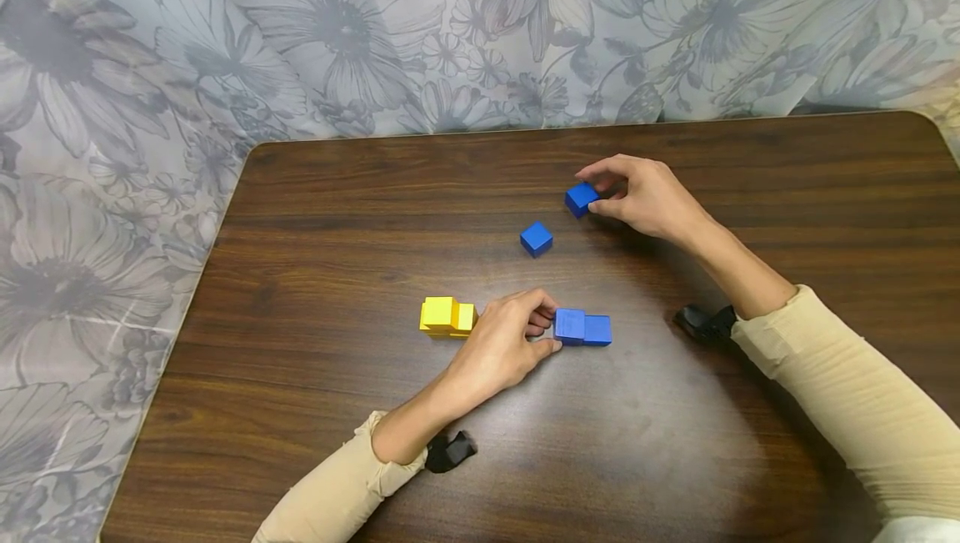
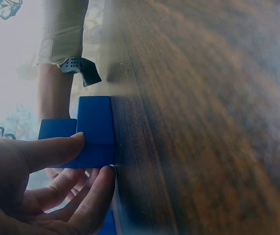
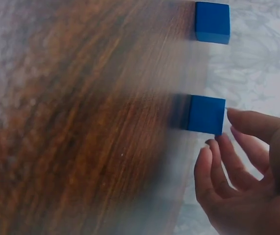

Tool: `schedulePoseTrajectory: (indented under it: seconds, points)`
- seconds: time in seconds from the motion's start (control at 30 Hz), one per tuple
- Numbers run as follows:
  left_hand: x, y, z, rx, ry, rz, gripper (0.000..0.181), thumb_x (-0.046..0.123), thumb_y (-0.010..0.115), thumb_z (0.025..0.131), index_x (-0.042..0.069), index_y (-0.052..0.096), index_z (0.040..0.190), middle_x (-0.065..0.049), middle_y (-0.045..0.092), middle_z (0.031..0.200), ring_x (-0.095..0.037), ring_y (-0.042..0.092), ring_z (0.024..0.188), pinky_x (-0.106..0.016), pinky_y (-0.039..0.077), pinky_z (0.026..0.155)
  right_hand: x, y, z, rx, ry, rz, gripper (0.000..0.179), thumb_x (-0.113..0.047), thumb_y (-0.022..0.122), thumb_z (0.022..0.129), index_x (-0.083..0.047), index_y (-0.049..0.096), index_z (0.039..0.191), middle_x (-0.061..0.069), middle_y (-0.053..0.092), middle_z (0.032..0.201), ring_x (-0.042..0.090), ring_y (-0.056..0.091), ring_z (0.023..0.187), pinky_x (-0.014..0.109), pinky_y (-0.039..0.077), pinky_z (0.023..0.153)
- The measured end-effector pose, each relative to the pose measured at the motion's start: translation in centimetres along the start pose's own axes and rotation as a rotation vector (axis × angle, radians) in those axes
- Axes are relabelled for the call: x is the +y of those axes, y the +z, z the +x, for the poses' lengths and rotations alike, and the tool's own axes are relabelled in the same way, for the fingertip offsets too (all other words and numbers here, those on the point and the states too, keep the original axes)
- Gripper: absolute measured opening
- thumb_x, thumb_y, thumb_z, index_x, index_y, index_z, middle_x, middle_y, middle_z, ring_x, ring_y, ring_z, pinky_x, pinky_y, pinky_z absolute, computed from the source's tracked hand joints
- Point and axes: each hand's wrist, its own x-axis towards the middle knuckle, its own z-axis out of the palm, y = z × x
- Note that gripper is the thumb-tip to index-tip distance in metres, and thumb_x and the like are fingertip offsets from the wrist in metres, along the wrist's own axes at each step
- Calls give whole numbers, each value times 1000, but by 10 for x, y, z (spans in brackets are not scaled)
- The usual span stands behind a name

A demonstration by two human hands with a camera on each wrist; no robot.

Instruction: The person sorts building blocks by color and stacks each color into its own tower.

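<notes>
On the table my left hand (image 1: 501,339) pinches a small blue block stack (image 1: 570,324), thumb on one side and fingers on the other. In the left wrist view, one upper blue block (image 2: 58,128) sits on a longer blue base (image 2: 95,117). Farther back, my right hand (image 1: 645,193) reaches around a blue cube (image 1: 581,199) with thumb and fingers bent and spread. The right wrist view shows a slight gap between the thumb and that cube (image 3: 206,114); whether a fingertip touches it I cannot tell. Another blue cube (image 1: 536,238) lies between the hands.
A stepped yellow block stack (image 1: 441,314) stands just left of my left hand, its right end partly near the wrist. The brown wooden table (image 1: 337,226) ends at the back against a flower-print curtain (image 1: 352,34). Black straps (image 1: 450,451) hang at both wrists.
</notes>
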Motion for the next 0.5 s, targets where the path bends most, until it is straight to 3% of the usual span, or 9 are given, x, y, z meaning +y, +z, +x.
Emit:
schedulePoseTrajectory:
  seconds: [0.27, 0.5]
  points:
    - [0, 0, 0, -3, 0, -3, 29, 9, 80, 84, 9, 68, 110, -1, 69, 105, -8, 66, 91, -15, 52, 80, 3, 2, 0, 10, 25, -18, 34, -12, 77, 88, -12, 70, 121, 15, 69, 106, 28, 64, 98, 37, 45, 72]
    - [1, 0, 0, 5, 0, 1, 28, 9, 80, 84, 9, 68, 110, -1, 69, 105, -8, 66, 91, -14, 52, 80, 3, 0, 1, 0, 39, -25, 30, -12, 78, 86, -9, 71, 116, 14, 70, 101, 27, 65, 93, 30, 45, 70]
